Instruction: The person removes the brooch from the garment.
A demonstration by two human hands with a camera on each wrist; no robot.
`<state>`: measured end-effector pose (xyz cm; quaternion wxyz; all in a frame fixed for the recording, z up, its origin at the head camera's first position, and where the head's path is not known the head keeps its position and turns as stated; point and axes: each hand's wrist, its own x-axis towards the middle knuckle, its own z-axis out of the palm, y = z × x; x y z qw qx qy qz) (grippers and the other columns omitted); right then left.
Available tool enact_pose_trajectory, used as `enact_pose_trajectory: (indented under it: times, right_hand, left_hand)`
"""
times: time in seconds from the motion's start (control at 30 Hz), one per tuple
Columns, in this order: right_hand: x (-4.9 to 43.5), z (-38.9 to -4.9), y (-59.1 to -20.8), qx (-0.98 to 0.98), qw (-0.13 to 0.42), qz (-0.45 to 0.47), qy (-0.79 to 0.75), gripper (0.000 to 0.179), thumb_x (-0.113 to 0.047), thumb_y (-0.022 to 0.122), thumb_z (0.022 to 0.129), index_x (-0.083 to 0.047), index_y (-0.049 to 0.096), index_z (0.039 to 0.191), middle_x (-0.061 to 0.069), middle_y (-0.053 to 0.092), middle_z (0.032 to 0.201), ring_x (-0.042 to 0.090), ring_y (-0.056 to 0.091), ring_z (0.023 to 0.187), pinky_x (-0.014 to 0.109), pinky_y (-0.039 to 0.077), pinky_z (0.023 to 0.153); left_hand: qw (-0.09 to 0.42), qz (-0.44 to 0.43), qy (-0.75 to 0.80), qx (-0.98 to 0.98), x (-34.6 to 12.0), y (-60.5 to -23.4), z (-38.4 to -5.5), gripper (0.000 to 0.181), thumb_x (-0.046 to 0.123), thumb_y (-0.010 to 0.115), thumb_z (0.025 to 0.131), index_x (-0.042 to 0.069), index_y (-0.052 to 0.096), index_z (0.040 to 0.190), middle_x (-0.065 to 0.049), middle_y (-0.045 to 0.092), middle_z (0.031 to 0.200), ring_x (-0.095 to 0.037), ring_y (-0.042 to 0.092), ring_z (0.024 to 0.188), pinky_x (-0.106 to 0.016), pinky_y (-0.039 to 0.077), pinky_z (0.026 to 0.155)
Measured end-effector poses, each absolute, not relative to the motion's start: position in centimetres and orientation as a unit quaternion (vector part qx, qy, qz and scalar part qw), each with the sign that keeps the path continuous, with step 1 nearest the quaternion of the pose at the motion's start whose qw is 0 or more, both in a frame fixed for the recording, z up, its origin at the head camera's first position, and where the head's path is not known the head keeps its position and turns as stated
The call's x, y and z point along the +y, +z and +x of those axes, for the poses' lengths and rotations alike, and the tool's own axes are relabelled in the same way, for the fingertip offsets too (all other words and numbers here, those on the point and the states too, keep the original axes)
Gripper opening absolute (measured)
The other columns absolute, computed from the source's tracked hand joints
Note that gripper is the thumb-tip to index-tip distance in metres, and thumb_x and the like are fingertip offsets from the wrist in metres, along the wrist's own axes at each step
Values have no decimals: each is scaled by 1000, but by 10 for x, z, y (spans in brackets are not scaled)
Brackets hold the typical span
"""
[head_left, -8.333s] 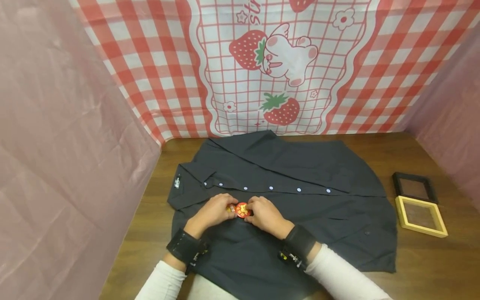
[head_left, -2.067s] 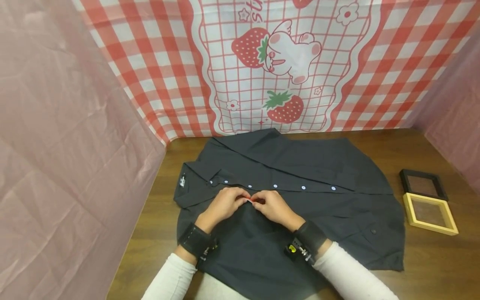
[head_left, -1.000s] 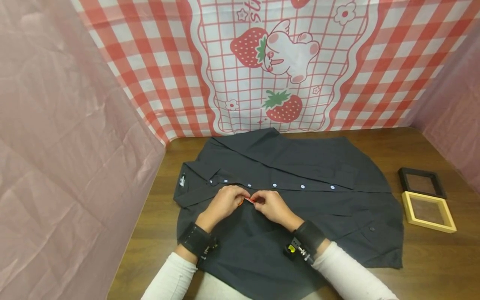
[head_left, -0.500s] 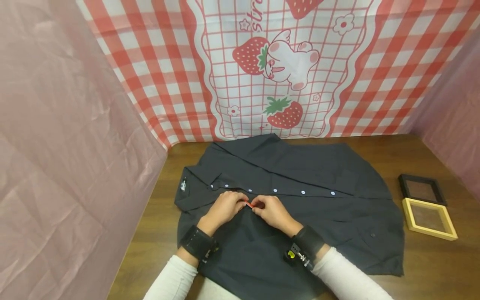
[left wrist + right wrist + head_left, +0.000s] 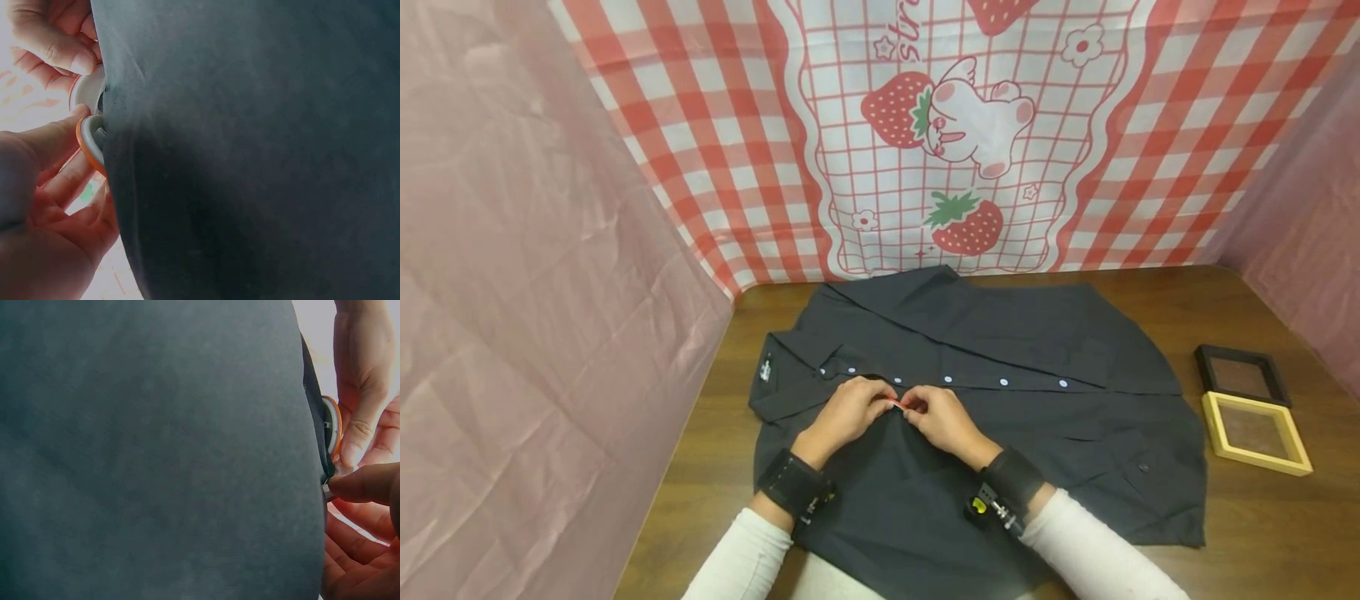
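A dark grey button-up shirt [image 5: 985, 450] lies spread with its collar to the left. Over its front, my left hand [image 5: 847, 414] and right hand [image 5: 942, 417] meet fingertip to fingertip. Between them is a red round pin badge [image 5: 897, 404], seen nearly edge-on and pinched from both sides. Its pale back [image 5: 89, 90] shows in the left wrist view, close against the raised cloth. Beside it, an orange-rimmed pin badge [image 5: 91, 147] sits at the cloth by my left fingers; its white back [image 5: 331, 428] faces the fabric. Cloth and fingers partly hide the red badge's pin.
At the right of the wooden table [image 5: 1247, 517] lie a black frame [image 5: 1270, 379] and a yellow frame [image 5: 1262, 460], edge to edge. A red-checked strawberry cloth [image 5: 730, 167] hangs behind, and pink cloth [image 5: 550, 292] walls the left side.
The red badge lay face up earliest, beside the other badge; now it is edge-on in lifted cloth. Over the last second my hands have stayed nearly in place, with slight finger shifts.
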<state>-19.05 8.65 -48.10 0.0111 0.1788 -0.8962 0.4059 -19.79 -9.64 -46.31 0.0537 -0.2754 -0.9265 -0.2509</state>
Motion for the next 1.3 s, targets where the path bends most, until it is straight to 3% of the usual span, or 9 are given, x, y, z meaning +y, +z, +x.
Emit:
enact_pose_trajectory:
  times: [0.37, 0.73, 1.3]
  right_hand:
    - [84, -192, -480, -896, 14, 175, 408, 6, -5, 72, 82, -9, 70, 85, 1, 69, 78, 6, 61, 68, 20, 49, 63]
    - [82, -195, -478, -900, 22, 168, 402, 7, -5, 72, 81, -9, 70, 87, 1, 67, 79, 7, 59, 69, 22, 48, 62]
    - [76, -195, -481, -902, 44, 158, 400, 6, -8, 74, 80, -10, 69, 81, -3, 58, 66, 7, 49, 59, 21, 40, 55]
  left_hand:
    - [41, -276, -256, -925, -98, -462, -201, 15, 15, 66, 91, 10, 76, 101, -4, 75, 101, -20, 70, 96, -39, 54, 87]
    - [17, -267, -271, -925, -96, -458, -206, 16, 12, 65, 91, 9, 76, 102, -5, 75, 100, -19, 70, 90, -37, 55, 81]
    - [8, -248, -270, -930, -94, -458, -207, 14, 14, 64, 93, 11, 75, 101, -2, 74, 93, -13, 66, 79, -28, 53, 73]
